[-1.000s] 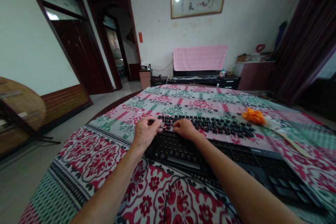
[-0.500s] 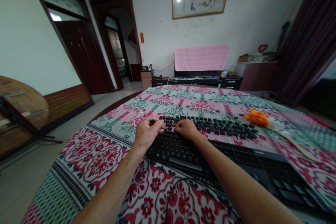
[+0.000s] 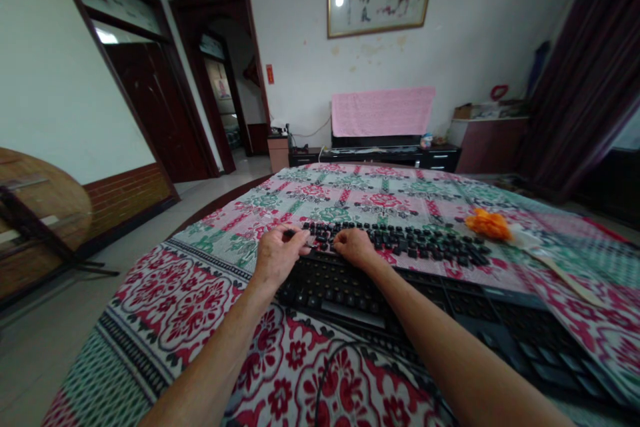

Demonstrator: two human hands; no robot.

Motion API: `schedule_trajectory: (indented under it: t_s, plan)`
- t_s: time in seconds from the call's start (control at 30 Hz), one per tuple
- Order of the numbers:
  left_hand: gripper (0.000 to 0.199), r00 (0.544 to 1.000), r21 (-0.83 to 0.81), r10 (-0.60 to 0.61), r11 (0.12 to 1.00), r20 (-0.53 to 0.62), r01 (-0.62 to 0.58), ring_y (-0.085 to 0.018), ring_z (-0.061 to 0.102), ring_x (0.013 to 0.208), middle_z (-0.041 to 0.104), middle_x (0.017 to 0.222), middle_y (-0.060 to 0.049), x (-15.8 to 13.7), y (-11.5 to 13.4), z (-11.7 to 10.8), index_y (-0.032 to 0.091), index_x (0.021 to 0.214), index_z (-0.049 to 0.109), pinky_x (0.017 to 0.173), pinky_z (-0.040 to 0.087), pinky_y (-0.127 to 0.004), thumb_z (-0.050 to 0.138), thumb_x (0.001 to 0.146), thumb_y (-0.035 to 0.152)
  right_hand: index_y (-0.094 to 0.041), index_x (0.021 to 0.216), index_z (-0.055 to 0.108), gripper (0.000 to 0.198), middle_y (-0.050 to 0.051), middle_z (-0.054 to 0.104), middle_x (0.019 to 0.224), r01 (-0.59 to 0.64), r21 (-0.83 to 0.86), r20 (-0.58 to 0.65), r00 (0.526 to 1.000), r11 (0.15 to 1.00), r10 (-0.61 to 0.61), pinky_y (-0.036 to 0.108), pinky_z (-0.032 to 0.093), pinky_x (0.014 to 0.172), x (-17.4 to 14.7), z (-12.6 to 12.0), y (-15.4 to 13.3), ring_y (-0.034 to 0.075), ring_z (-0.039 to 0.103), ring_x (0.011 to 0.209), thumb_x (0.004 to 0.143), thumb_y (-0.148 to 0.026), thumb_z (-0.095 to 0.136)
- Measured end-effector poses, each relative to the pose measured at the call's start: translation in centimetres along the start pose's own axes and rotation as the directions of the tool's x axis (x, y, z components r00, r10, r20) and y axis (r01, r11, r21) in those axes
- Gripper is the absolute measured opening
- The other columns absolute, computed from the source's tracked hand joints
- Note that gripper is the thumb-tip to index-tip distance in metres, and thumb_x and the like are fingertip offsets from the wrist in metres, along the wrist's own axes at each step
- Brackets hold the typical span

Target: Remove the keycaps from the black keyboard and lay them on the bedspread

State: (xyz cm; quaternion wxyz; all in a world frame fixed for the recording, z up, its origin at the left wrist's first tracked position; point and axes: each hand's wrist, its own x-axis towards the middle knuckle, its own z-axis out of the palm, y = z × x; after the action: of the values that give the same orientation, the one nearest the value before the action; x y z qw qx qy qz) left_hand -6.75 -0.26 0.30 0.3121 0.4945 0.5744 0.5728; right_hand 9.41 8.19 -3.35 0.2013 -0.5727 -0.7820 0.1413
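A black keyboard (image 3: 345, 280) lies slanted on the table in front of me, many of its key positions bare and a few keycaps still on. Along its far side loose black keycaps (image 3: 415, 240) are spread in rows. My left hand (image 3: 280, 250) is closed at the keyboard's far left corner, pinching a small dark tool (image 3: 289, 233) whose pale end shows past the fingertips. Just to its right, my right hand (image 3: 354, 245) hovers at the keyboard's top edge beside the keycaps. Its fingers are pinched together, and what sits between them is hidden.
A brush with orange bristles (image 3: 487, 223) and a pale handle lies at the right. The keyboard's black cable (image 3: 323, 380) curls over the patterned tablecloth (image 3: 200, 307) near me. A TV under a pink cloth (image 3: 383, 113) stands beyond the table.
Both hands stay almost in place, with only slight finger shifts. The keyboard and the keycaps look unmoved.
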Motion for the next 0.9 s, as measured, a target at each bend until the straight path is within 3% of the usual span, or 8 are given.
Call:
schedule_trajectory:
  t_s: [0.4,0.57,0.73,0.9]
  plan:
    - [0.030,1.000,0.051,0.009,0.999,0.007,-0.009,-0.016,0.066,0.056,0.066,0.061,-0.002,0.1,-0.1,-0.2,0.015,0.078,0.059,0.044,0.045,-0.017,0.062,0.066,0.041,-0.017,0.075,0.070,0.022,0.006,0.068,0.074,-0.014,-0.040,-0.005,1.000,0.999,0.014,0.020,0.040,0.062,0.1,-0.3,-0.2,0.015,0.060,0.068,0.070,-0.019,0.048]
    - [0.025,0.985,0.192,-0.062,0.981,0.162,0.030,-0.014,0.064,0.052,0.065,0.063,-0.002,-0.5,0.1,-0.1,0.015,0.077,0.058,0.042,0.043,-0.016,0.060,0.067,0.037,-0.017,0.075,0.070,0.027,0.005,0.069,0.075,0.065,-0.051,0.037,0.997,0.997,-0.063,0.020,0.039,0.064,-0.2,-1.0,-0.3,0.015,0.060,0.070,0.072,-0.017,0.044]
    - [0.020,0.925,0.343,-0.212,0.934,0.316,0.097,-0.016,0.064,0.051,0.062,0.059,-0.001,-1.7,1.2,0.5,0.015,0.077,0.055,0.039,0.041,-0.016,0.059,0.066,0.032,-0.017,0.077,0.071,0.029,0.005,0.069,0.081,0.122,-0.059,0.062,0.991,0.991,-0.118,0.020,0.038,0.066,-0.7,-1.9,0.0,0.016,0.060,0.075,0.074,-0.018,0.042]
    - [0.021,0.892,0.424,-0.266,0.901,0.366,0.095,-0.018,0.064,0.051,0.061,0.054,-0.002,-2.5,1.3,1.1,0.015,0.079,0.055,0.040,0.041,-0.019,0.056,0.067,0.033,-0.018,0.080,0.071,0.030,0.004,0.069,0.081,0.189,-0.057,0.067,0.980,0.980,-0.185,0.021,0.038,0.065,-2.5,-2.9,0.5,0.015,0.060,0.073,0.076,-0.021,0.042]
